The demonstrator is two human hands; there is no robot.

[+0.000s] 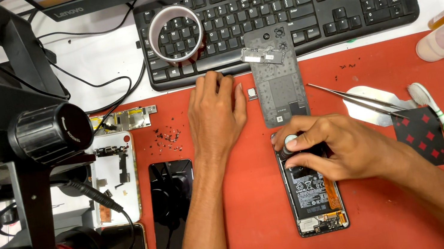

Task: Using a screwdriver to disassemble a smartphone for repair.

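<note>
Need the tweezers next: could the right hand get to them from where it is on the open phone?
Probably yes. The tweezers lie bare on the red mat, just beyond the right hand, with nothing between.

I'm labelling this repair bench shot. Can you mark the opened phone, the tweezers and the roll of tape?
opened phone [315, 202]: head view, on the exposed battery.
tweezers [351, 97]: head view, midway along the metal arms.
roll of tape [152, 33]: head view, on the left rim.

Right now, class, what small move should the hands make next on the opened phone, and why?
Probably press the left hand, now flat on the red mat, onto the opened black phone to steady it. The right hand holds a small round-capped tool at the phone's top end, and nothing else braces the phone.
</note>
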